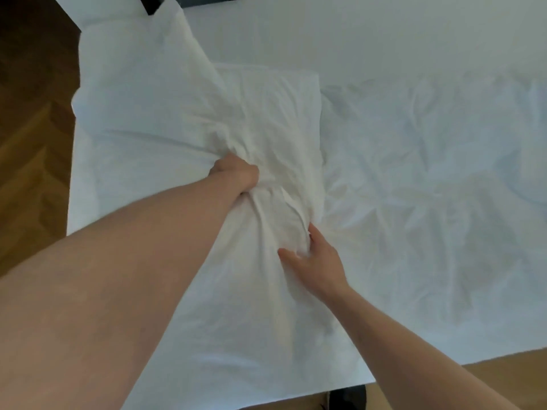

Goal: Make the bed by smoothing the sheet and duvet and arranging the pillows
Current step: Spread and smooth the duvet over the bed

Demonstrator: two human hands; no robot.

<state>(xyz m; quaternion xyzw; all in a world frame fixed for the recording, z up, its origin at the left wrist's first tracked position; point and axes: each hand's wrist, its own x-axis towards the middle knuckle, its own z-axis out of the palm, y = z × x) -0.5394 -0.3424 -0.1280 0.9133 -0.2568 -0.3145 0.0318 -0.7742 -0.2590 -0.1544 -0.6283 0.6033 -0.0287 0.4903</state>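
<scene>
On bed (pixel 384 39): white sheet smooth at far side, wrinkled duvet (pixel 414 187) at right. Herringbone wood floor (pixel 32 143) along left edge and near right corner. Pillow (pixel 266 119) lies left of duvet, second pillow (pixel 142 93) beyond at bed's left edge. Left hand (pixel 236 173) fist bunching pillow fabric; right hand (pixel 313 258) pinching fold nearer, thumb spread.

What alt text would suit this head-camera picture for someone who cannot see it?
Two bare hands, left hand and right hand, grip a white pillow lying on a bed's wrinkled white sheet, with wooden floor beside it.
</scene>
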